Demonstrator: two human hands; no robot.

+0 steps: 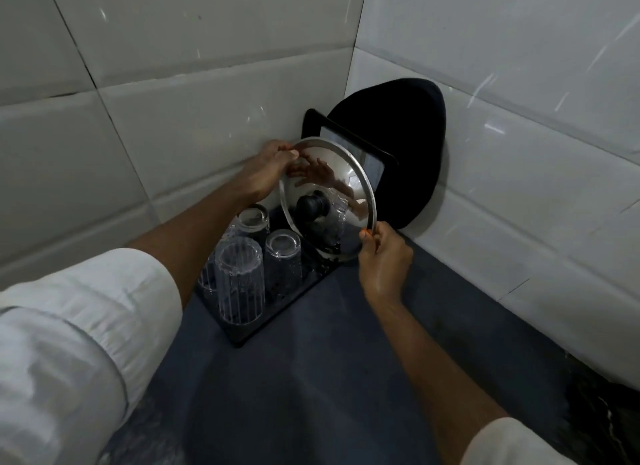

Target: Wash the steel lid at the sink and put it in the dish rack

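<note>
The left hand point(268, 168) pinches the upper left rim of the steel lid point(337, 173), thumb on the front face. The right hand point(382, 253) pinches the lower right rim between thumb and fingers. Between them the lid stands on edge, tilted, its black knob point(311, 205) facing the camera, over the back end of the dish rack point(277, 312). Whether its lower edge touches the rack I cannot tell. Just behind the lid a square black tray point(372, 159) and a round black pan point(401, 135) lean into the tiled corner. In front, upturned glasses point(239, 279) stand in the rack, which sits on the dark table point(329, 360). White rolled sleeves point(86, 326) cover both upper arms.
</note>
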